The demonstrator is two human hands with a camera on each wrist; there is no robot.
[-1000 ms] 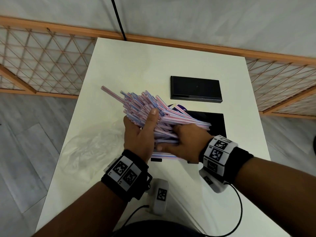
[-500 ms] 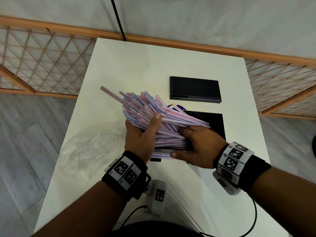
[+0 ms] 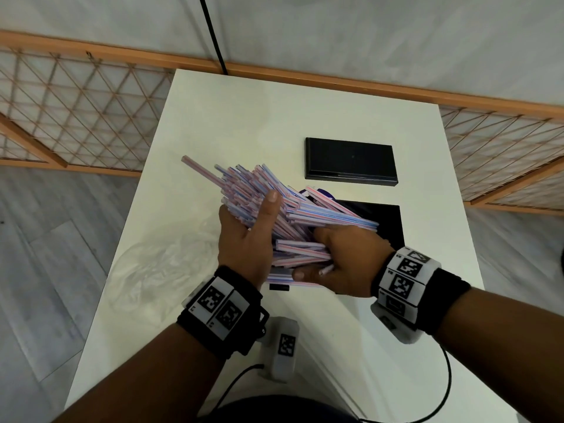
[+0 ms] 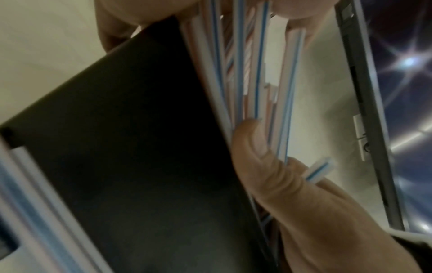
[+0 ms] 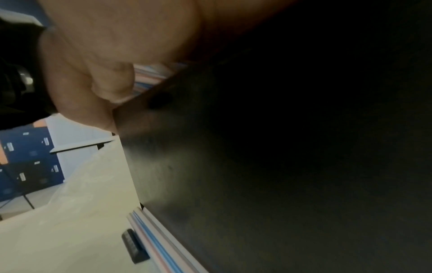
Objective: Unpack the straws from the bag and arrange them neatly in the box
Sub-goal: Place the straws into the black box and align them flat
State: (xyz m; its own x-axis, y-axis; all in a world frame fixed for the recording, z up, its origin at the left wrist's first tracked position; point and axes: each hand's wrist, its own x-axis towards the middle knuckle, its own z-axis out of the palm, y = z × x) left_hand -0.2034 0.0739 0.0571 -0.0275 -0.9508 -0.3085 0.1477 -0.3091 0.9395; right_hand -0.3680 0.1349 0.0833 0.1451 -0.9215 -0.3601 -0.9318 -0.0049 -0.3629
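A big fan of pink- and blue-striped straws (image 3: 268, 203) hangs over the left end of the open black box (image 3: 387, 221). My left hand (image 3: 247, 236) grips the bundle from the left, its thumb lying across the top. My right hand (image 3: 338, 261) holds the lower straws from the right, over the box. In the left wrist view the straws (image 4: 252, 73) run beside the black box wall (image 4: 140, 147), with a thumb against them. In the right wrist view the dark box side (image 5: 280, 157) fills the frame, with a few straws (image 5: 158, 242) on the table beside it.
The black box lid (image 3: 351, 161) lies behind the box. A crumpled clear plastic bag (image 3: 161, 270) sits at the left on the white table (image 3: 244, 117). A small black piece (image 3: 279, 287) lies near the box's front left corner. Wooden lattice railings flank the table.
My right hand has slid back toward the right and regripped the lower straws. The left hand and the fanned bundle have stayed almost where they were.
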